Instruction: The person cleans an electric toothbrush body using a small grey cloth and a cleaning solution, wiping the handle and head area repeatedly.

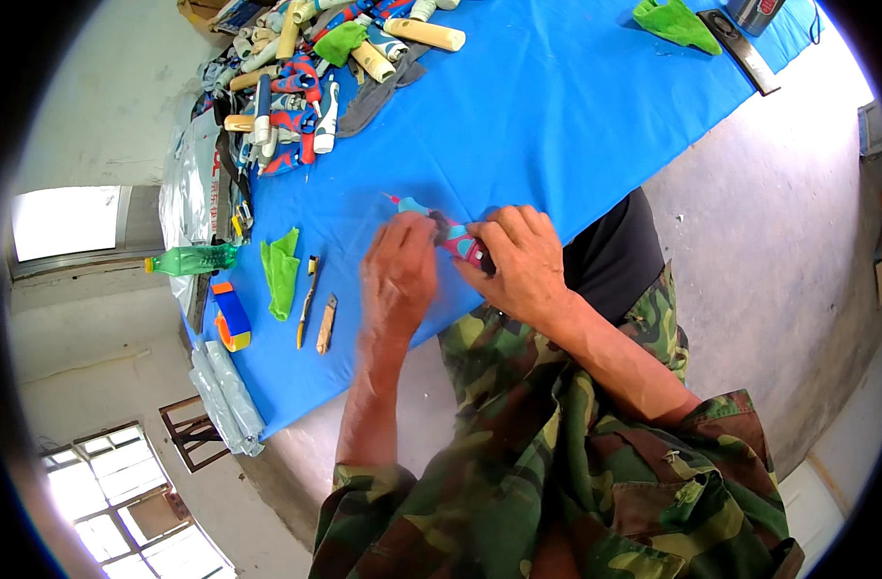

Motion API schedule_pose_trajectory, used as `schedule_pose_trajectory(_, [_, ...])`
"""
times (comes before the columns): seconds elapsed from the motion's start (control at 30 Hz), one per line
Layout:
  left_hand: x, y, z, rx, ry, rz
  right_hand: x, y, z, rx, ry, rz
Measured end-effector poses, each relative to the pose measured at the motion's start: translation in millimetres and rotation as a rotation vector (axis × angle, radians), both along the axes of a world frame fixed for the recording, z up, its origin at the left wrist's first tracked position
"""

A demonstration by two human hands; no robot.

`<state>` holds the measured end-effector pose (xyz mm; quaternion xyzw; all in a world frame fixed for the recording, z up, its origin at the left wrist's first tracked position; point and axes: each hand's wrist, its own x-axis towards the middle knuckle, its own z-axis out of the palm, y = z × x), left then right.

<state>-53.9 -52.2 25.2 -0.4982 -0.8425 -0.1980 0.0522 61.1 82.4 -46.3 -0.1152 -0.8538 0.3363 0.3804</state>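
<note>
My right hand (520, 259) is closed round a pink and light-blue handle (466, 247), slim like an electric toothbrush body, above the table's near edge. A thin pink tip sticks out of its far left end. Against the handle's left part is my left hand (402, 256), fingers curled in and slightly blurred; whatever they pinch is hidden behind the knuckles. To the left on the blue cloth (518, 106) lie a toothbrush (308, 301) with a yellowish handle, a short tan-handled blade tool (326, 324) and a crumpled green rag (281, 274).
A heap of similar handles (296, 106) in white, cream, red and blue covers the far left. Further left are a green bottle (192, 259) and a blue-and-orange roll (230, 317). At the far right sit another green rag (677, 24), a flat bar (740, 50) and a dark cup (755, 13).
</note>
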Motion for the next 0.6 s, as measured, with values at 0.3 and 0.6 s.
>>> schedule_pose_trajectory(0.3, [12,20,3,0.089,-0.135,-0.05,1,1,-1,-0.057,-0.011,-0.013])
schedule_pose_trajectory(0.6, [-7,18,9,-0.121,-0.002,-0.181,0,2,4,-0.043,0.01,-0.026])
